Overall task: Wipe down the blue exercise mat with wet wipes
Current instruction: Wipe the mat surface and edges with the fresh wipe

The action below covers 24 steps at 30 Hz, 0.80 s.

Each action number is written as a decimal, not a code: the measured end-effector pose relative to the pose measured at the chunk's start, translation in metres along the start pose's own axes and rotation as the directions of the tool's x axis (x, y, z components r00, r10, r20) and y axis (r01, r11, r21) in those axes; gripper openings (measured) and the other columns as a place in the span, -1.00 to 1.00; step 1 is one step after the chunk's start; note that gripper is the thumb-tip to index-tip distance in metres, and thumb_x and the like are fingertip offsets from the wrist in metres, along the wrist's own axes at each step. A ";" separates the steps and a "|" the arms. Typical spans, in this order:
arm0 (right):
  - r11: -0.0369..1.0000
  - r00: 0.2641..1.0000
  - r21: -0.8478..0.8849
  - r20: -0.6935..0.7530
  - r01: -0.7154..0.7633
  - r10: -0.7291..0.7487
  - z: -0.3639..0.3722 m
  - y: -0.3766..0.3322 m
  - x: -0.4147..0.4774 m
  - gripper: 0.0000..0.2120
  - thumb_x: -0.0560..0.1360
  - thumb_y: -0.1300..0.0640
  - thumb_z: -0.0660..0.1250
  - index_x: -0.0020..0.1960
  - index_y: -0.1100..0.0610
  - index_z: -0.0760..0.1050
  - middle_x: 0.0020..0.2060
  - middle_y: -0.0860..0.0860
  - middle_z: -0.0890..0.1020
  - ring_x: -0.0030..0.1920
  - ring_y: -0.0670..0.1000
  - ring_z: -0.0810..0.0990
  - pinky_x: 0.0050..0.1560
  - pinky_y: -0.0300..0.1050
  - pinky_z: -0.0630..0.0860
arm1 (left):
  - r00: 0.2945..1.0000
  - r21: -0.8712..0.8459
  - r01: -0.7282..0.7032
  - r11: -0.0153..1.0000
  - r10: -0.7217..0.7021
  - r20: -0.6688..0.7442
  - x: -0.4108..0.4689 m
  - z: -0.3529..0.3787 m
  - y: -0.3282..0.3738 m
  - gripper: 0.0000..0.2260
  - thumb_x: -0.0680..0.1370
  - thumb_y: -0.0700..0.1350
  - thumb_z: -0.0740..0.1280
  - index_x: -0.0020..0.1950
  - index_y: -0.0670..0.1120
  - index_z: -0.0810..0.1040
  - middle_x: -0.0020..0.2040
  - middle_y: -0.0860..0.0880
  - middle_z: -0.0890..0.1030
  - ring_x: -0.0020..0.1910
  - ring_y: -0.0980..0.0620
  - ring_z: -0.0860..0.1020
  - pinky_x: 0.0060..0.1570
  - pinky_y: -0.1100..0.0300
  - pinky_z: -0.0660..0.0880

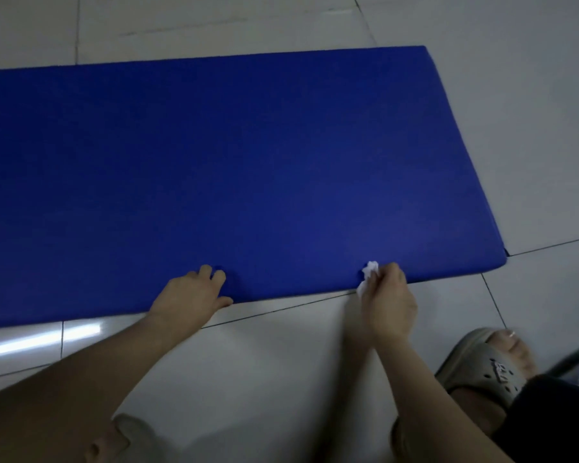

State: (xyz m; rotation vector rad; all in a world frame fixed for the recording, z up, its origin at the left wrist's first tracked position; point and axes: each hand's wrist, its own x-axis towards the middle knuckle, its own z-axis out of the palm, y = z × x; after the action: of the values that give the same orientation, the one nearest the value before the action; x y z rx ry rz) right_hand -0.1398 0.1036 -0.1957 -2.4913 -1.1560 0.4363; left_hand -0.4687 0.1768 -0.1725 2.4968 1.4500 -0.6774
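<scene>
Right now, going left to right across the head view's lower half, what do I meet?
Left hand resting on the blue mat → right hand gripping the wet wipe → grey sandal.

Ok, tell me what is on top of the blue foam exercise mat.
The left hand, fingers resting on its near edge, and the crumpled white wet wipe gripped by the right hand. The mat beneath them is hidden.
</scene>
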 end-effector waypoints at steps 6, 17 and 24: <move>0.982 0.991 0.145 -0.040 -0.124 0.131 0.019 -0.024 -0.007 -0.79 0.67 0.03 0.19 -0.03 0.18 0.39 -0.08 0.11 0.52 -0.21 0.05 0.47 -0.19 -0.07 0.35 | 0.970 0.136 -0.198 0.971 0.214 -0.119 -0.012 0.004 0.000 -0.55 0.03 -0.34 0.58 -0.22 -0.05 0.50 -0.42 0.01 0.40 -0.58 0.01 0.36 -0.52 0.22 0.06; 0.920 0.980 0.344 0.005 -0.188 0.198 0.022 -0.027 -0.009 -0.84 0.62 0.08 0.32 -0.07 0.14 0.47 -0.10 0.06 0.56 -0.21 -0.11 0.46 -0.24 -0.29 0.33 | 0.994 0.237 -0.021 0.971 0.045 -0.098 -0.015 -0.003 -0.033 -0.54 0.62 0.30 0.16 0.31 -0.03 0.42 0.00 0.00 0.54 -0.24 0.03 0.47 -0.33 0.15 0.29; 0.875 0.977 0.443 0.014 -0.197 0.213 0.029 -0.034 -0.011 -0.79 0.61 -0.02 0.31 -0.14 0.07 0.51 -0.19 -0.01 0.61 -0.16 -0.01 0.60 -0.05 -0.01 0.57 | 0.896 0.364 -0.379 0.851 0.436 -0.085 -0.019 0.005 -0.071 -0.76 0.31 -0.23 0.56 -0.19 -0.03 0.53 -0.38 0.01 0.46 -0.55 0.00 0.25 -0.47 0.15 0.10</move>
State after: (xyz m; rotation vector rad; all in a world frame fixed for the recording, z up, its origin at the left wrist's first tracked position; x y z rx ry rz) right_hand -0.1811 0.1212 -0.2046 -2.2085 -0.6808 0.6324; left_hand -0.5387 0.1966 -0.1624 3.0578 0.8336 -0.6946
